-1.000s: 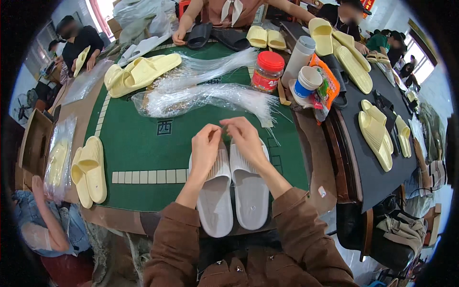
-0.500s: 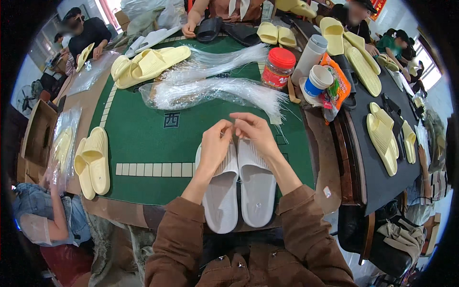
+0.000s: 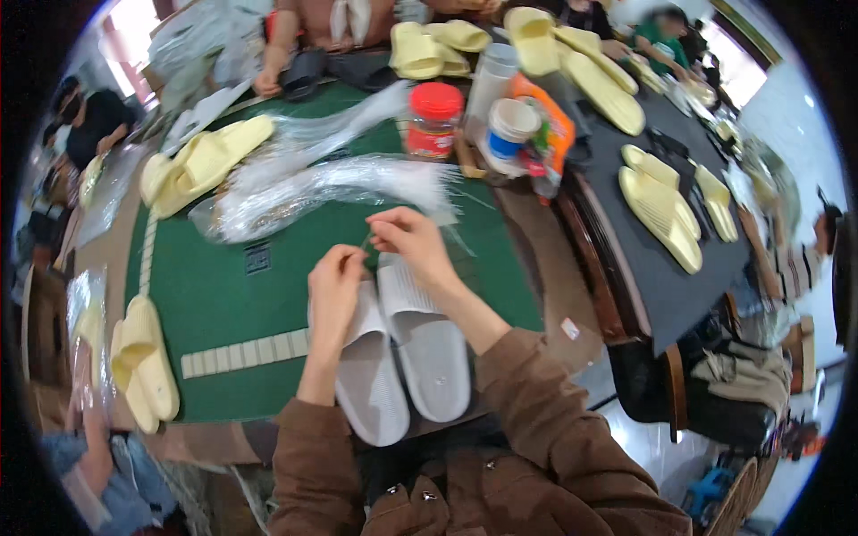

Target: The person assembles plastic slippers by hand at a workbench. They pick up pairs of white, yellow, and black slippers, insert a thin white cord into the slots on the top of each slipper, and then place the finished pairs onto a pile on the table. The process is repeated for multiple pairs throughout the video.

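A pair of light grey slide slippers stands side by side at the table's near edge, the left slipper (image 3: 371, 402) and the right slipper (image 3: 436, 375) with toes pointing away from me. Over the left toe, my left hand (image 3: 335, 284) is closed in a fingertip pinch. My right hand (image 3: 413, 243) pinches too, a little higher and just beyond the right slipper's toe. Between the fingertips a thin plastic strand shows faintly; where it runs below is hidden. Farther off lie bundles of clear plastic strands (image 3: 349, 183), partly in a clear bag.
Cream slippers lie at the left (image 3: 143, 362), the far left (image 3: 206, 165) and on the dark side table (image 3: 661, 210). A red-lidded jar (image 3: 433, 125), a white cup (image 3: 509, 134) and an orange packet (image 3: 550, 116) stand at the far right of the green mat (image 3: 259, 308). Other people sit around.
My hands have moved apart, the right one higher, with the thin strand showing between them. The view has turned, shifting the whole scene left and tilting it.
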The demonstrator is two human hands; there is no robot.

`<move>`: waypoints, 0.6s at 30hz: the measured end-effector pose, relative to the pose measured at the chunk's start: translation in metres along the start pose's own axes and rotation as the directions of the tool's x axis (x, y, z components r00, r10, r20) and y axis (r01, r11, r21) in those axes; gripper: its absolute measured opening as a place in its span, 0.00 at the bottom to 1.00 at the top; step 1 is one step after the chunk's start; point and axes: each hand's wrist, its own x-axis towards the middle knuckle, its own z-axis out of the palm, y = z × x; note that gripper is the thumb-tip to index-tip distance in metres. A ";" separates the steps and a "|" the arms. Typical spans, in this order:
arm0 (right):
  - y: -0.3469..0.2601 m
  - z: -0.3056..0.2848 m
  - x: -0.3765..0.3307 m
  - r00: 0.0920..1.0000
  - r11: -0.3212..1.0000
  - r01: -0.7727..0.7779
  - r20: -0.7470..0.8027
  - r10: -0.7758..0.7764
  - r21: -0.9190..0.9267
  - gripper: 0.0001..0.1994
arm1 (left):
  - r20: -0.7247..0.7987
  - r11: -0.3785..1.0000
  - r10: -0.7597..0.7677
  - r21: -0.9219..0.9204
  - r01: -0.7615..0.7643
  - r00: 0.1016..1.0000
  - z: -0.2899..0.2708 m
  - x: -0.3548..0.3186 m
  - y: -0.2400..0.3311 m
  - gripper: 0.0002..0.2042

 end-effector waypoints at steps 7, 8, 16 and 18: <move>-0.004 0.005 -0.005 0.980 0.977 -0.013 0.193 0.055 -0.213 0.07 | 0.000 0.999 0.008 -0.041 -0.008 1.000 0.001 0.001 -0.007 0.07; -0.006 0.007 -0.005 0.982 0.977 -0.045 0.170 0.082 -0.208 0.07 | -0.007 1.000 0.009 -0.026 -0.009 1.000 0.001 0.002 -0.007 0.07; -0.007 0.007 -0.007 0.980 0.995 -0.023 0.195 0.043 -0.100 0.07 | -0.010 0.999 0.032 -0.034 -0.033 0.999 -0.002 0.001 -0.008 0.08; -0.005 0.007 -0.004 0.969 0.992 -0.018 0.244 0.048 -0.125 0.06 | -0.006 0.999 0.022 -0.028 -0.022 1.000 -0.002 0.002 -0.010 0.08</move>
